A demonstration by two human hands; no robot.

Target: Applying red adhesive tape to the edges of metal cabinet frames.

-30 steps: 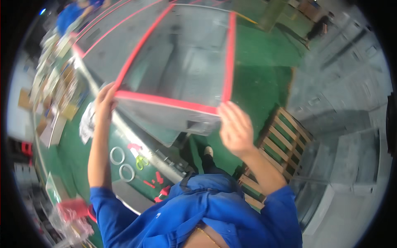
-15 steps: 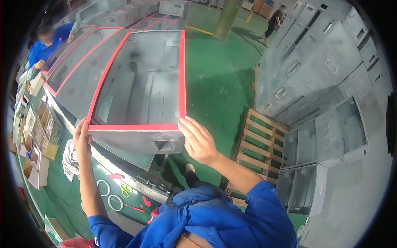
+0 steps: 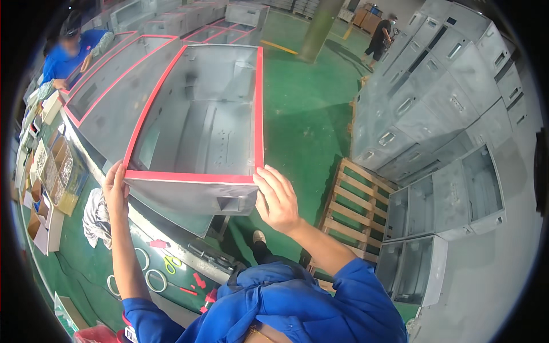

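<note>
A grey sheet-metal cabinet (image 3: 189, 198) lies in front of me with its open side up. Red strips (image 3: 189, 176) run along its near, left and right rims; the far rim shows bare grey. My left hand (image 3: 116, 186) grips the near left corner, fingers bent over the edge. At the near right corner my right hand (image 3: 277, 197) holds the end of the near rim, its fingers on the side and the thumb lower on the front face. A rectangular recess (image 3: 231, 204) shows in the front face beside the right hand.
On the green bench at left lie tape rolls (image 3: 155, 280), yellow-green scissors (image 3: 171, 263), a white cloth (image 3: 97, 217) and boxes of small parts (image 3: 60, 166). A co-worker (image 3: 68, 57) stands by more cabinets. A wooden pallet (image 3: 354, 211) and stacked cabinets (image 3: 434, 97) are at right.
The view has shifted slightly. Both hands stay at the cabinet's near corners, the right one a little lower on its corner. The co-worker's arm and the person in the background have moved.
</note>
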